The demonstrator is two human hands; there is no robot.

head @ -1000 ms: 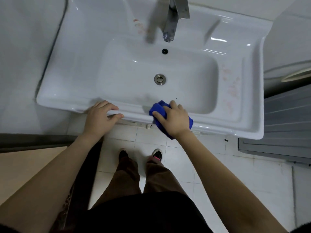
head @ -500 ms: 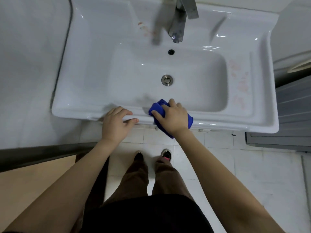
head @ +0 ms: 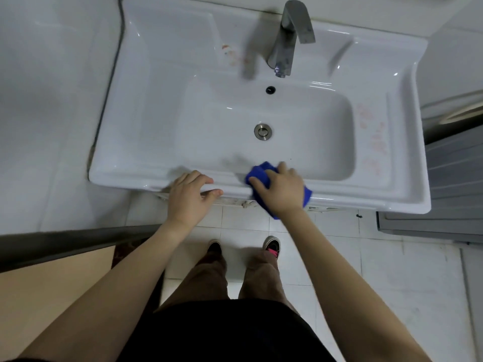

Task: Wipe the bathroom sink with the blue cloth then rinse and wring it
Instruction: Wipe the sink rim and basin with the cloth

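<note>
A white ceramic sink [head: 162,105] fills the upper half of the head view, with a metal faucet [head: 287,37] at the back and a round drain [head: 263,131] in the basin. My right hand [head: 281,190] presses a bunched blue cloth [head: 261,172] onto the sink's front rim, just right of centre; most of the cloth is hidden under the hand. My left hand [head: 189,195] rests on the front rim to the left of the cloth, fingers curled over the edge, holding nothing else.
Pinkish stains mark the sink's right ledge [head: 373,142] and the back ledge left of the faucet. A grey cabinet [head: 454,184] stands to the right. White tiled wall lies left of the sink, white floor tiles and my shoes [head: 271,246] below.
The camera view has shifted, so the sink sits further right in frame. Both hands stay on the front rim; the cloth hand has barely moved along the edge.
</note>
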